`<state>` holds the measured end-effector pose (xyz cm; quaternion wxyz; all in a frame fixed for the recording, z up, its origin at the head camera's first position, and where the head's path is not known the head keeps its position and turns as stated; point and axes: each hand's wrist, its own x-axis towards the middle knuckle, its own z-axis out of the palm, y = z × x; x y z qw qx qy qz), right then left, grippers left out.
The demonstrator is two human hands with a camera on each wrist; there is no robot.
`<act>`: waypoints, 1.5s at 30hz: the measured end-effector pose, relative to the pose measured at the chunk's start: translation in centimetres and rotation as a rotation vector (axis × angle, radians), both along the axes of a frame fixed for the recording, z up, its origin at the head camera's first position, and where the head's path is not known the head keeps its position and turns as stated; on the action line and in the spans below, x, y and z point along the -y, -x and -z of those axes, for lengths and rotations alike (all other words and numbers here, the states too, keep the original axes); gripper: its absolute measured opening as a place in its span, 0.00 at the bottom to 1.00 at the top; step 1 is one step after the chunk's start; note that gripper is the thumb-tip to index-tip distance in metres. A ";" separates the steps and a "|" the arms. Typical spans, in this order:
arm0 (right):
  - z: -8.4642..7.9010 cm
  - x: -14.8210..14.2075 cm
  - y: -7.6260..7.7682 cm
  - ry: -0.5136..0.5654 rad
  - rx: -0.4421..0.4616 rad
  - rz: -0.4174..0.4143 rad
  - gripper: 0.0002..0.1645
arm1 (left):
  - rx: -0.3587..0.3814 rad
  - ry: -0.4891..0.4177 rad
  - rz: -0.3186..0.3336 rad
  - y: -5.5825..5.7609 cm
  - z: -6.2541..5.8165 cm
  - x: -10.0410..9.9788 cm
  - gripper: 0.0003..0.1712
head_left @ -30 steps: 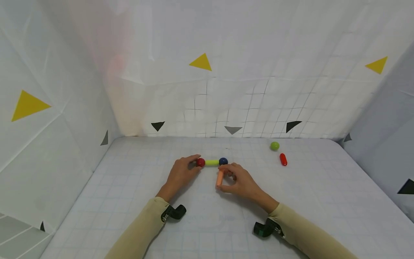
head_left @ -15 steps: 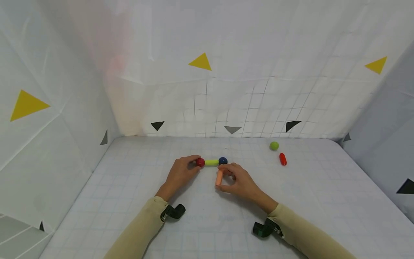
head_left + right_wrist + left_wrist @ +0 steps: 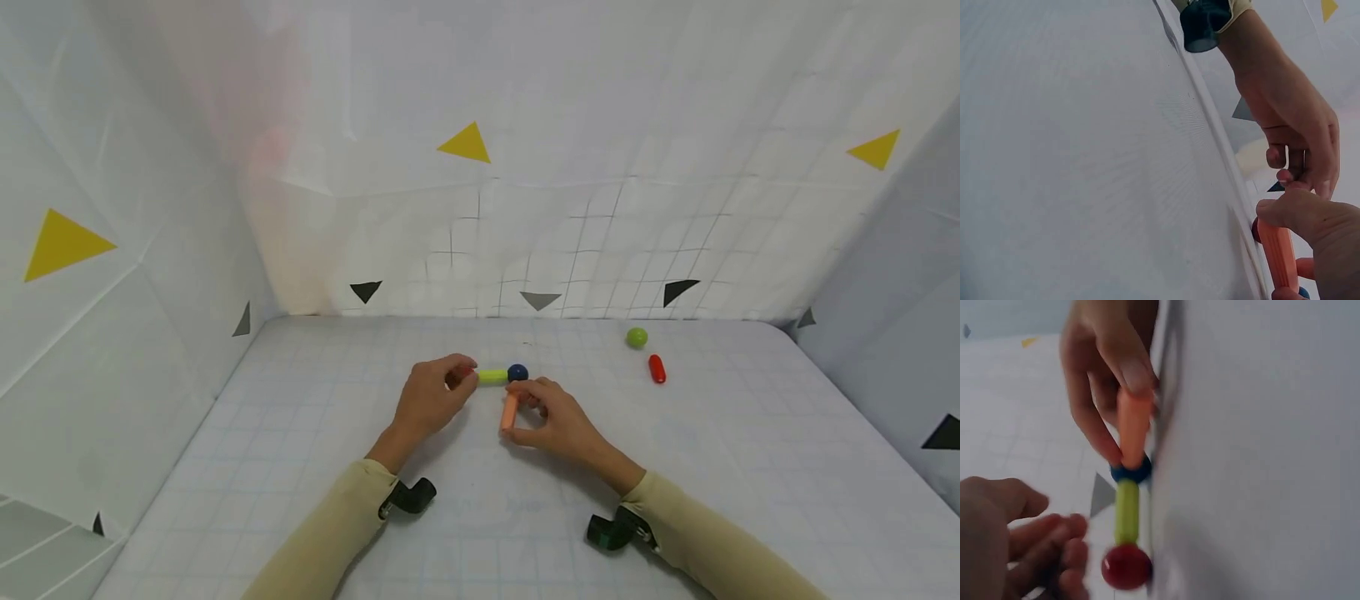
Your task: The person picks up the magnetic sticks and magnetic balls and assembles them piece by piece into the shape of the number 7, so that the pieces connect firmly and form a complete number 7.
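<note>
My right hand [image 3: 558,421] pinches an orange stick [image 3: 509,412] lengthwise, thumb at its near end and fingers at its far end beside a dark blue ball [image 3: 517,372]. A yellow-green stick [image 3: 492,377] joins that ball to a red ball [image 3: 1127,567] on its left. My left hand [image 3: 435,392] hovers over the red ball, largely covering it in the head view. In the left wrist view, the loosely bent fingers of the left hand [image 3: 1035,544] are apart from the red ball and hold nothing. The orange stick [image 3: 1134,428] lines up with the blue ball there.
A green ball [image 3: 637,337] and a short red stick [image 3: 657,369] lie at the back right of the white gridded table [image 3: 720,450]. White sheets with yellow and dark triangles enclose the back and sides.
My left hand has let go of the red ball and shifted slightly right above it. My right hand and the orange stick have stayed in place.
</note>
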<state>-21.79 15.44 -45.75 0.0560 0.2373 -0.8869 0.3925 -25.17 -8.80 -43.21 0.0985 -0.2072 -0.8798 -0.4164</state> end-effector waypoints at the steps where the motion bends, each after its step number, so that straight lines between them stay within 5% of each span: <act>1: 0.0 0.0 0.0 0.005 -0.005 -0.001 0.36 | 0.059 -0.025 0.044 -0.2 -0.2 -0.3 0.15; 5: 0.2 -0.1 0.1 0.012 -0.038 -0.016 0.36 | 0.366 -0.091 0.135 -0.8 -0.5 -1.5 0.22; 9: 0.2 -0.1 0.1 0.015 -0.073 -0.032 0.36 | 0.502 -0.142 0.157 -1.2 -0.1 -2.3 0.25; 14: 0.1 0.0 0.1 0.027 -0.072 -0.041 0.37 | 0.550 -0.201 0.162 -1.5 0.5 -2.6 0.23; 33: 0.1 -0.1 0.0 0.029 -0.049 -0.034 0.36 | 0.536 -0.305 0.121 -2.1 1.9 -3.0 0.23; 45: -0.3 -0.2 -0.2 0.025 -0.008 0.006 0.45 | 0.579 -0.364 0.121 -2.2 1.8 -3.1 0.22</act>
